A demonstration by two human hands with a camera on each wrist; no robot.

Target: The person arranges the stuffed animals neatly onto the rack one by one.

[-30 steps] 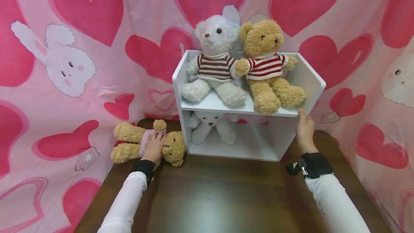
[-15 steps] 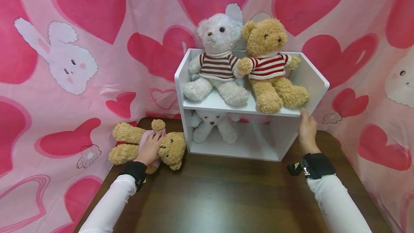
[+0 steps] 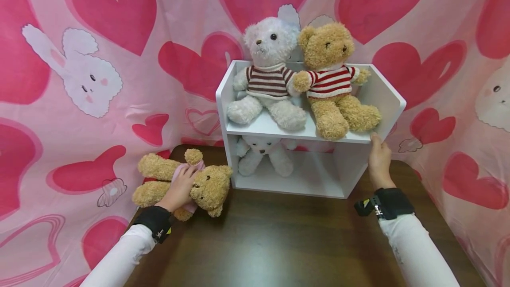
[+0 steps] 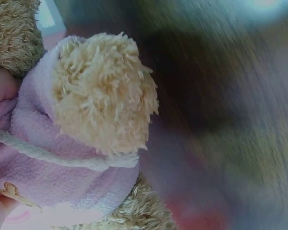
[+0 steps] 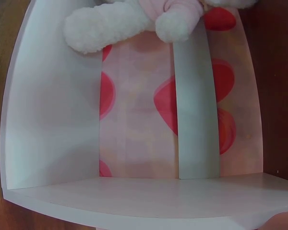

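Observation:
A tan teddy bear [image 3: 212, 190] in a pink top lies sideways at the left of the table, its head toward the shelf. My left hand [image 3: 181, 188] grips it around the body. The left wrist view shows fingers [image 4: 1, 86] on the pink cloth [image 4: 43, 179], beside a furry paw [image 4: 108, 96]. My right hand [image 3: 379, 160] holds the right side of a white two-level shelf [image 3: 314, 178], near the front end of the middle board. Only a sliver of that hand [image 5: 284, 221] shows in the right wrist view.
On the upper level sit a white bear [image 3: 266, 81] in a brown-striped sweater and a tan bear [image 3: 328, 83] in a red-striped one. Below, another white bear [image 3: 263, 156] sits at the left. The dark wooden table [image 3: 271, 238] meets a pink heart-printed curtain [image 3: 135, 83].
My left hand has drawn slightly left and nearer with the tan bear, whose head has swung toward me and whose body has tilted. My right hand keeps its place on the shelf.

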